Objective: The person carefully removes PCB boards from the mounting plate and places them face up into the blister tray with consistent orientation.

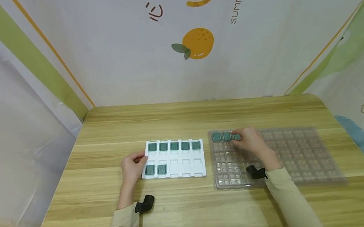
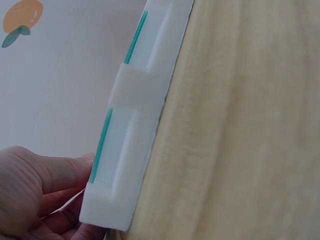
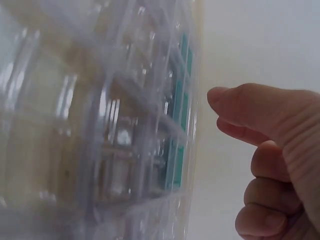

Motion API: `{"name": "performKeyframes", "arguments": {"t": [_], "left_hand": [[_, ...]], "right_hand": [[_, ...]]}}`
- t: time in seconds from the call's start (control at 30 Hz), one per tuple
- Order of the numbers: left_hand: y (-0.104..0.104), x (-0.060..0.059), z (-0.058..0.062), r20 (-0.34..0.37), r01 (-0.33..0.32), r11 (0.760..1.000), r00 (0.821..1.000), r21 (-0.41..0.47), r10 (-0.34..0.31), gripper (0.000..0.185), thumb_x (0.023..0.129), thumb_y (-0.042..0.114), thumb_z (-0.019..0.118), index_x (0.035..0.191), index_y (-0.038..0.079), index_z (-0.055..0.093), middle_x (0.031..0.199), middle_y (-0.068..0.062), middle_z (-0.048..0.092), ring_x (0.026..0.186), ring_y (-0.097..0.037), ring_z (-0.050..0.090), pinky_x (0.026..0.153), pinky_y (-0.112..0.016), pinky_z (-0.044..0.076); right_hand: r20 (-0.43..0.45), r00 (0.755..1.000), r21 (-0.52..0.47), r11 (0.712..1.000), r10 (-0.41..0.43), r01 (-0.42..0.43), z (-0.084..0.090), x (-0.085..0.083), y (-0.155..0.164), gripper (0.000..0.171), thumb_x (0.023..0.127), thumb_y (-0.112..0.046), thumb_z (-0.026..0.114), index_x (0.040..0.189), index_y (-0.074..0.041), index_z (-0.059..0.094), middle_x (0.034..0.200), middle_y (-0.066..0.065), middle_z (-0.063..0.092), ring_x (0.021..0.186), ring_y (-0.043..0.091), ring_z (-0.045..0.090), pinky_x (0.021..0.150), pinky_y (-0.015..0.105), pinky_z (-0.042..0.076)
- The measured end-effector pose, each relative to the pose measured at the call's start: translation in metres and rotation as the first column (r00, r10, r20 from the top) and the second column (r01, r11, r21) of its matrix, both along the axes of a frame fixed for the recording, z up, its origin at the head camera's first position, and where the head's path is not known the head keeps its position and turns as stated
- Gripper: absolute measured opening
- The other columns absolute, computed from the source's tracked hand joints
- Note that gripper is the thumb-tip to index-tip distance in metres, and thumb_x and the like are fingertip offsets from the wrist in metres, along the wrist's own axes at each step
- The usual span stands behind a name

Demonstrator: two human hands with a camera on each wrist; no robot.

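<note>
A white foam tray (image 1: 186, 167) lies at the middle of the wooden table, with several green chips (image 1: 174, 146) in its slots and some slots bare. My left hand (image 1: 138, 160) holds the tray's left edge. In the left wrist view the fingers (image 2: 45, 180) grip the tray (image 2: 135, 135) at its corner. To the right lies a clear plastic cell tray (image 1: 295, 151) with three green chips (image 1: 221, 136) in its far left row. My right hand (image 1: 241, 140) rests over that tray, fingertips beside the third chip. In the right wrist view the hand (image 3: 270, 150) holds nothing, thumb out, fingers loosely curled.
The wooden table (image 1: 182, 117) is walled by a printed cloth backdrop (image 1: 193, 42) behind and at both sides. Black wrist cameras (image 1: 144, 204) sit on both sleeves. Bare wood lies in front of and behind both trays.
</note>
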State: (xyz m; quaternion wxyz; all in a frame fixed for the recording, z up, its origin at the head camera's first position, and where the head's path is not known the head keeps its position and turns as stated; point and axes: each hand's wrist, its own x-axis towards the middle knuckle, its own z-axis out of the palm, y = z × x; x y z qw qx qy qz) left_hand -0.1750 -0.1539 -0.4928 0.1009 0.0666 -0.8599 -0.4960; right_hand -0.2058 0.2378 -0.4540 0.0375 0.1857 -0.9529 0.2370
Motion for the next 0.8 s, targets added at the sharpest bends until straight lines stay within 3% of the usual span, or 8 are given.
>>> {"name": "performKeyframes", "arguments": {"t": [0.4, 0.8], "left_hand": [[0.001, 0.0, 0.001, 0.004, -0.004, 1.0, 1.0, 0.006, 0.004, 0.019, 0.081, -0.003, 0.067, 0.098, -0.01, 0.069, 0.09, -0.025, 0.067, 0.079, -0.032, 0.063, 0.059, -0.012, 0.041], [0.001, 0.0, 0.0, 0.002, -0.004, 1.0, 1.0, 0.001, 0.004, 0.018, 0.081, -0.003, 0.067, 0.098, -0.01, 0.069, 0.089, -0.025, 0.067, 0.079, -0.031, 0.063, 0.059, -0.013, 0.041]], "right_hand": [[-0.012, 0.999, -0.109, 0.993, 0.049, -0.05, -0.001, 0.009, -0.019, 0.024, 0.081, -0.007, 0.072, 0.102, 0.004, 0.069, 0.047, -0.009, 0.029, 0.041, 0.0, 0.02, 0.042, 0.021, 0.025], [0.01, 0.998, -0.1, 0.993, 0.069, -0.067, 0.003, 0.019, -0.041, 0.027, 0.081, -0.012, 0.073, 0.105, 0.001, 0.069, 0.048, -0.01, 0.022, 0.044, 0.005, 0.017, 0.044, 0.021, 0.021]]}}
